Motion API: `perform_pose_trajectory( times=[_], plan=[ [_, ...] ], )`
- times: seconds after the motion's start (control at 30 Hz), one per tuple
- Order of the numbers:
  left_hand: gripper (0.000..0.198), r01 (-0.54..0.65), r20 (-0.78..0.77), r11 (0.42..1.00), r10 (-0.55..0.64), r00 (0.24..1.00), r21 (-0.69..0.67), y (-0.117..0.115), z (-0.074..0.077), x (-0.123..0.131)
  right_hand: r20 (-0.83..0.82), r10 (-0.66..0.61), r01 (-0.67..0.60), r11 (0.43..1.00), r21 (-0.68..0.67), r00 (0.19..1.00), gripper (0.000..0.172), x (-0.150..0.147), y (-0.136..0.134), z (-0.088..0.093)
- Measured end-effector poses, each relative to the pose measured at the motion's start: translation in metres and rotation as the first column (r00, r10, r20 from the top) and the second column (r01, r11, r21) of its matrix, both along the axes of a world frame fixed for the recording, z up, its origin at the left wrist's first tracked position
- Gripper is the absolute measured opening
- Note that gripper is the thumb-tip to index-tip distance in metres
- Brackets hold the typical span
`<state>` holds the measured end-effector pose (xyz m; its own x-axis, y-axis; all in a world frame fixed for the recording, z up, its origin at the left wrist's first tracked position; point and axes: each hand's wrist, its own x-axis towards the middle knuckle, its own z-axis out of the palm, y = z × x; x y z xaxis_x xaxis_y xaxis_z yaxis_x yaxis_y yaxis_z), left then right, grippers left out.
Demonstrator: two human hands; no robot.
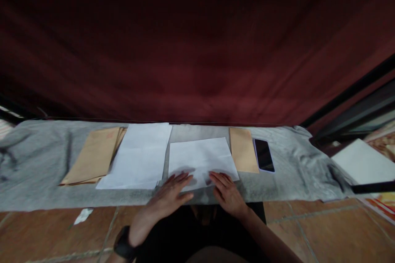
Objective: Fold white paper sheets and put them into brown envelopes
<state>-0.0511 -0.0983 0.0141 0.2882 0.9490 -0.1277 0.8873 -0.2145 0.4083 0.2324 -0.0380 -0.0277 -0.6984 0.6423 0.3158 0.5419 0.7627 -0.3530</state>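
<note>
A sheet of white paper [200, 154] lies on the grey cloth in front of me, its near edge beneath my fingers. My left hand [171, 193] rests at the sheet's lower left, fingers stretched out and thumb apart. At the lower right, my right hand [226, 193] touches the paper with its fingers extended. Neither hand grips anything. Left of this sheet is a larger stack of white paper [138, 156], and beyond it a pile of brown envelopes [91, 156]. Just right of the sheet lies a single brown envelope [243, 150].
A phone [263, 155] lies right of the single envelope on the grey cloth [293, 172]. A dark red curtain [197, 49] hangs behind the table. White paper [365, 160] sits at the far right. A white scrap [83, 215] is on the tiled floor.
</note>
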Motion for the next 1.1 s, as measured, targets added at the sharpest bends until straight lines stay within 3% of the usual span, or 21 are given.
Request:
perform_pose_trajectory(
  times=[0.13, 0.23, 0.3, 0.43, 0.53, 0.7, 0.8, 0.97, 1.1],
  plan=[
    [0.052, -0.193, -0.006, 0.958, 0.199, 0.980, 0.213, 0.058, -0.010, 0.051, -0.086, -0.112, 0.112, 0.994, -0.004, 0.990, 0.051, -0.029, 0.013, -0.001],
    [0.052, -0.257, -0.087, 0.939, 0.282, 0.955, 0.228, 0.086, -0.026, 0.073, -0.013, -0.230, 0.230, 0.972, 0.039, 0.973, 0.051, -0.051, 0.025, -0.007],
    [0.052, -0.282, -0.139, 0.933, 0.317, 0.938, 0.224, 0.090, -0.036, 0.070, 0.047, -0.273, 0.270, 0.961, 0.061, 0.961, 0.049, -0.057, 0.031, -0.013],
    [0.056, -0.351, -0.197, 0.892, 0.413, 0.889, 0.285, 0.086, -0.042, 0.038, 0.078, -0.274, 0.267, 0.960, 0.087, 0.959, 0.051, -0.049, 0.032, -0.022],
    [0.054, -0.394, -0.233, 0.874, 0.461, 0.856, 0.284, 0.099, -0.031, 0.015, 0.081, -0.280, 0.272, 0.957, 0.100, 0.957, 0.052, -0.041, 0.029, -0.024],
    [0.049, -0.332, -0.214, 0.928, 0.364, 0.907, 0.171, 0.145, -0.003, -0.003, 0.083, -0.280, 0.273, 0.957, 0.095, 0.956, 0.050, -0.040, 0.028, -0.020],
    [0.046, -0.320, -0.198, 0.939, 0.339, 0.920, 0.123, 0.159, 0.008, -0.009, 0.092, -0.272, 0.266, 0.961, 0.070, 0.958, 0.049, -0.041, 0.029, -0.016],
    [0.035, -0.365, -0.144, 0.930, 0.369, 0.918, 0.054, 0.155, 0.017, -0.016, 0.106, -0.245, 0.242, 0.970, 0.036, 0.964, 0.048, -0.039, 0.031, -0.015],
    [0.022, -0.477, -0.068, 0.878, 0.478, 0.876, 0.025, 0.137, 0.026, -0.032, 0.042, -0.248, 0.247, 0.968, 0.037, 0.968, 0.048, -0.033, 0.037, -0.011]
  ],
)
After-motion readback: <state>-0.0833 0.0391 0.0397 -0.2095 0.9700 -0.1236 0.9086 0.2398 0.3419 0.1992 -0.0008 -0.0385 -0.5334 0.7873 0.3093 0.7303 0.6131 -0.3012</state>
